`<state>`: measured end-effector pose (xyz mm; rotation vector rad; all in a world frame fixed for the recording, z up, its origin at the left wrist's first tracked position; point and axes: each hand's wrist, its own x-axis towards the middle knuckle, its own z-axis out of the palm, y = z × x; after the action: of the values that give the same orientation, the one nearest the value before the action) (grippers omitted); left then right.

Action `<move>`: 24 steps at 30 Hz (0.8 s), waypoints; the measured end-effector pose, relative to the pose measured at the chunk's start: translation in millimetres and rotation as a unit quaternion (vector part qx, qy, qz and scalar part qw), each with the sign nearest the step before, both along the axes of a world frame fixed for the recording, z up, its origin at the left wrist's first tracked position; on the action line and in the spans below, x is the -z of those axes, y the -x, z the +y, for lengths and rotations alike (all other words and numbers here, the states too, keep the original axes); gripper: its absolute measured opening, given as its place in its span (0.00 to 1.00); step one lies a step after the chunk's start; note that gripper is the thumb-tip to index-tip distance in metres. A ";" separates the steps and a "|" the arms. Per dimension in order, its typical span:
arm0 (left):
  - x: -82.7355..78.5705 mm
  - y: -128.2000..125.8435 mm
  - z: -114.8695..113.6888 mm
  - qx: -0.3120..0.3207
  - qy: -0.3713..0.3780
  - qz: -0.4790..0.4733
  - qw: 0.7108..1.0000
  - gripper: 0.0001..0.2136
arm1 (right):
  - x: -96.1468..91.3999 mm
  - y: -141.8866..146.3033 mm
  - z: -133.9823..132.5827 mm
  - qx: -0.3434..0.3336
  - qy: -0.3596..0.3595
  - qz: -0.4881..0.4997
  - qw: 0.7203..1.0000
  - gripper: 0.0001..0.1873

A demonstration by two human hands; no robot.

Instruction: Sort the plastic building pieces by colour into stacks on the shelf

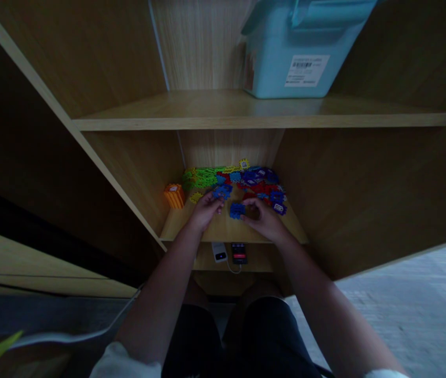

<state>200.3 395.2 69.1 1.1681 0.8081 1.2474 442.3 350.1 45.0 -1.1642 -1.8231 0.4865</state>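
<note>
On the shelf (pixel 223 229), the blue stack (pixel 237 211) is flanked by the left hand (pixel 204 211) and, nearer, the right hand (pixel 265 219).
Right fingers are curved at its right edge, grip unclear; to its left, blue pieces (pixel 222 191) are pinched by left fingers. Its edges are notched, its long axis indistinct.

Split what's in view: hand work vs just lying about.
Hand work:
blue pieces, held by the left hand
blue stack, at the right hand
likely also orange stack, green pieces, red pieces

Lying about:
light-blue bin, upper shelf
phone
white device
</note>
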 end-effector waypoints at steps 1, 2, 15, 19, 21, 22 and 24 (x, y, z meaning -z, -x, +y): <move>-0.3 0.0 -0.3 0.003 -0.001 -0.004 1.000 0.17 | -0.1 -0.1 0.2 -0.002 -0.001 -0.001 1.000 0.22; -0.6 0.1 -0.6 0.003 -0.003 -0.010 1.000 0.17 | -0.5 -0.2 0.3 -0.003 -0.003 -0.003 1.000 0.23; -5.3 -0.8 -5.9 0.031 -0.026 -0.007 0.999 0.27 | -23.3 4.1 -14.1 0.004 -0.076 -0.050 0.996 0.18; -1.8 -1.0 -4.9 0.020 -0.029 -0.008 0.999 0.28 | -28.2 7.0 -17.8 -0.003 -0.103 -0.076 0.992 0.16; 0.7 -0.4 -4.6 0.030 -0.030 0.005 0.999 0.26 | -29.2 8.1 -19.0 -0.011 -0.116 -0.086 0.989 0.16; 1.6 0.0 -4.7 0.042 -0.031 0.014 0.999 0.25 | -29.3 8.6 -19.4 -0.019 -0.121 -0.089 0.988 0.17; 2.2 1.0 -5.9 0.079 -0.033 0.033 0.996 0.23 | -29.3 9.3 -20.2 -0.037 -0.130 -0.092 0.987 0.20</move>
<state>199.3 389.3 67.0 1.3070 0.7134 1.1171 433.0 329.9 74.3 -0.9913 -2.0244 0.1773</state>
